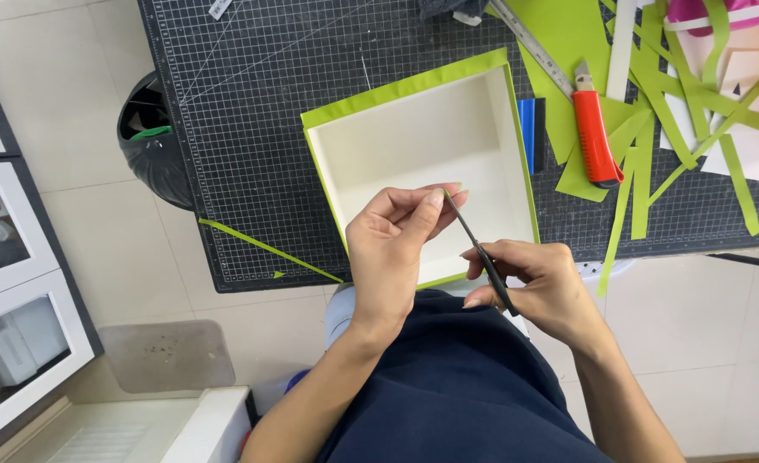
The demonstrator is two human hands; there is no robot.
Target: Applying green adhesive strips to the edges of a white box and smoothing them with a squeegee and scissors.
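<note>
From up here I see my right hand (538,287) closed around the handles of a pair of dark scissors (480,249), gripping them low, above my lap. The blades run up and to the left from that hand, their long axis slanting toward my left hand (397,249), and the tips end just at the left fingertips (435,197). The left hand is pinched shut, thumb against forefinger, on something thin; I think it is a narrow sliver of pale paper, but it is too small against the white behind it for me to be sure. So the pinched piece lies up and left of the scissor hand, touching or all but touching the blade tips, and the left hand is the nearer of the two to it.

Behind both hands sits an open white box with a lime-green rim (414,86), resting on the dark gridded cutting mat (242,103) that covers the surface. My hands hide its near edge. To the right of the box lie a small blue block (527,120), a red utility knife (594,141), a metal ruler (534,43) and a tangle of green paper strips (645,129), some cut off by the frame. One long green strip (259,249) lies near the mat's front left edge. A black bin (148,146) stands on the tiled floor to the left.
</note>
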